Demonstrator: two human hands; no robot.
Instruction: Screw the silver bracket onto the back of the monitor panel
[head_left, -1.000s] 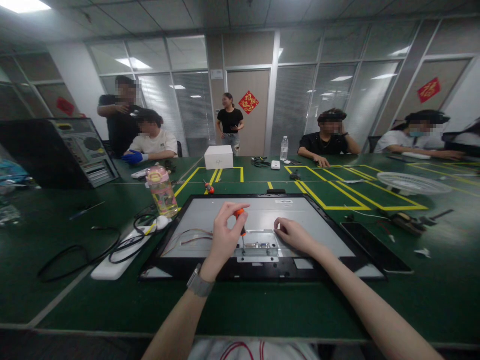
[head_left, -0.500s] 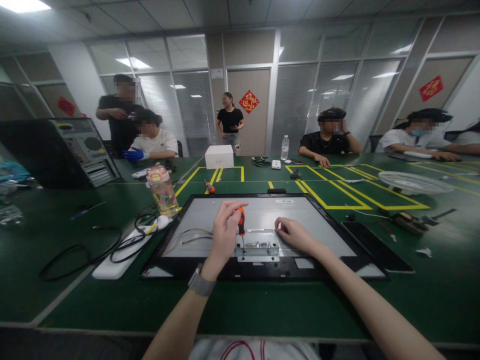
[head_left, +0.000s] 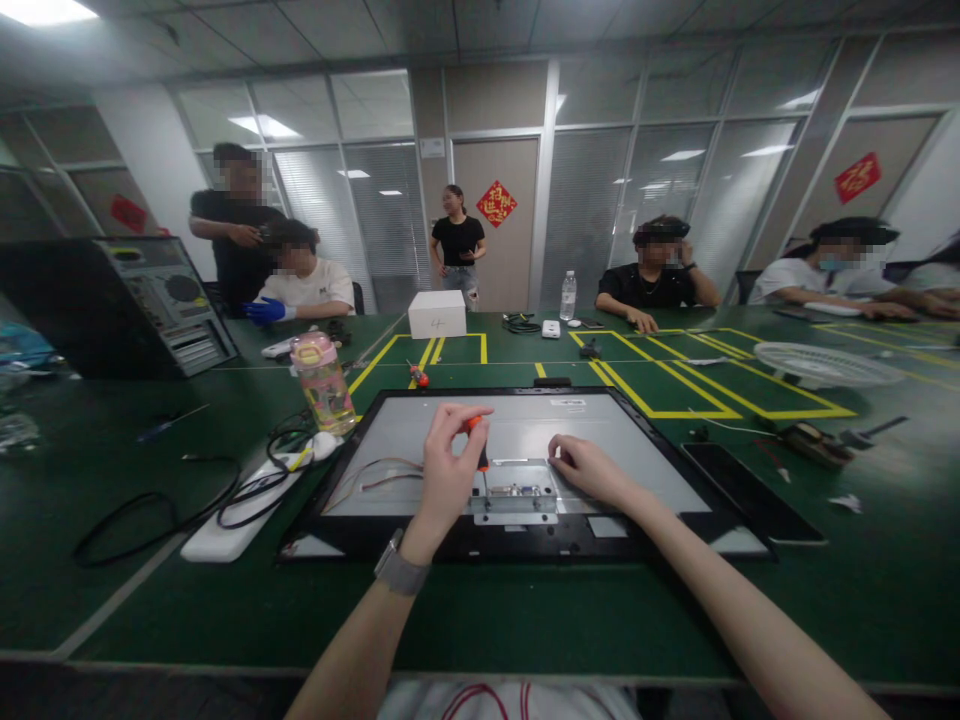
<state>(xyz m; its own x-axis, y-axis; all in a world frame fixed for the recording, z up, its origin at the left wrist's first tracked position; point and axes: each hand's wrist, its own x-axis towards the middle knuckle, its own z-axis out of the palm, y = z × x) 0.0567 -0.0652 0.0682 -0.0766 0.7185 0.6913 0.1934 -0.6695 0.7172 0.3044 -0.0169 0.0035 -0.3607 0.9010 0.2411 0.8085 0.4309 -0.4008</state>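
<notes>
My left hand [head_left: 448, 458] is closed on a screwdriver [head_left: 481, 443] with an orange and black handle, held upright. Its shaft points down at the left end of a small metal bracket [head_left: 517, 512] with connector ports. This bracket sits on the silver back of a flat display panel [head_left: 637, 440], which lies on the table inside a black frame. By the bracket's upper right corner, my right hand [head_left: 585, 465] rests with curled fingers; what the fingertips hold, if anything, is hidden. Thin wires [head_left: 386, 470] run across the panel left of my left hand.
A white power strip [head_left: 236, 520] with black cables and a pink-topped bottle [head_left: 324, 385] stand at left, before a computer case [head_left: 112, 310]. On the right lie a black flat slab [head_left: 750, 492] and a white round grille [head_left: 825, 365]. Several people are across the green table [head_left: 600, 620].
My left fingers have shifted slightly around the screwdriver handle, which has turned a little. My right hand stays at the bracket's corner. The view has moved slightly.
</notes>
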